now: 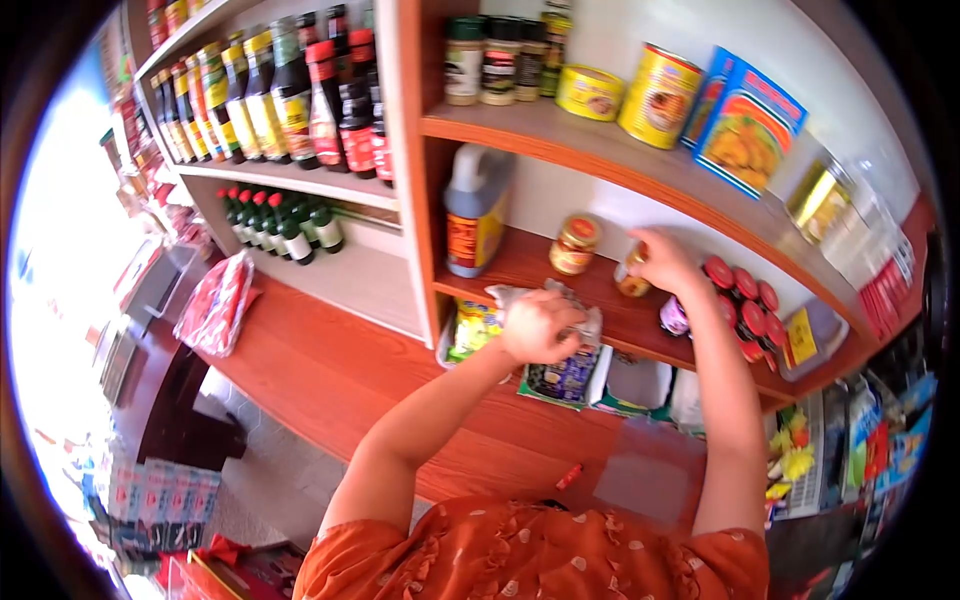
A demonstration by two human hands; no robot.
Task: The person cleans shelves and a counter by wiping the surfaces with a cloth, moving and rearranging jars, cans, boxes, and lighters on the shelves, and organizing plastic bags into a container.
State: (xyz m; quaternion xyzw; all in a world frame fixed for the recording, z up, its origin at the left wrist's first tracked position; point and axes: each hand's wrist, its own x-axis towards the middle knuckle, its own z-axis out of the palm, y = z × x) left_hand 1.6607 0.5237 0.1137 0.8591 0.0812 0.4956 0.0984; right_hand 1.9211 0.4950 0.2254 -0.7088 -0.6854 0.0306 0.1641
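Note:
My right hand (662,262) reaches onto the middle shelf, its fingers closed around the top of a small glass jar (631,274) with brownish contents. Left of it on the same shelf stands a larger jar (575,245) with a gold-red lid. At the shelf's front edge, my left hand (543,326) is closed in a fist on a crumpled greyish cloth (588,322), which spreads out on both sides of the fingers. Several red-lidded jars (745,310) stand together to the right of my right forearm.
A large plastic jug (475,215) stands at the shelf's left end. Above are yellow cans (660,95), spice bottles (500,60) and blue packets (750,125). Below hang bagged goods (560,380) over a red-brown counter (330,365). Sauce bottles (290,100) fill the left rack.

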